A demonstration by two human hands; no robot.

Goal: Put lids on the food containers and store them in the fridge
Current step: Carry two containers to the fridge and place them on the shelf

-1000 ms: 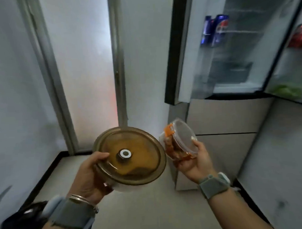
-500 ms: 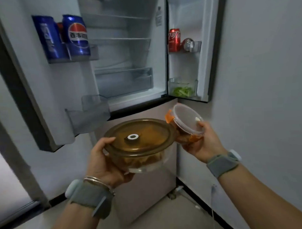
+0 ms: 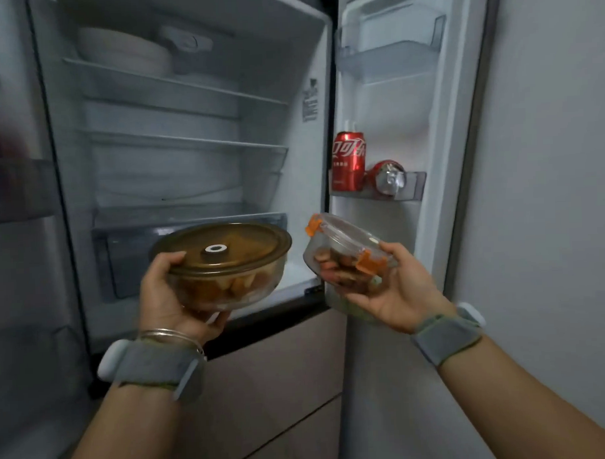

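Note:
My left hand (image 3: 166,296) holds a large round glass container (image 3: 227,266) with a brown lid and a white centre valve, food visible inside. A smaller round container (image 3: 343,258) with a clear lid and orange clips sits tilted in my right hand (image 3: 392,291). Both are held in front of the open fridge (image 3: 188,147), just below its lowest glass shelf (image 3: 185,140) and level with the crisper drawer (image 3: 130,249).
White bowls (image 3: 123,53) and a white lidded container (image 3: 188,44) stand on the top shelf. The right door bin (image 3: 409,187) holds an upright red cola can (image 3: 348,160) and a second can lying down. The left door is open at the far left. A grey wall runs along the right.
My view has swung closer and up onto the fridge interior. Both hands have risen with their containers toward the lower compartment. The blue cans on the left door have slid out of sight.

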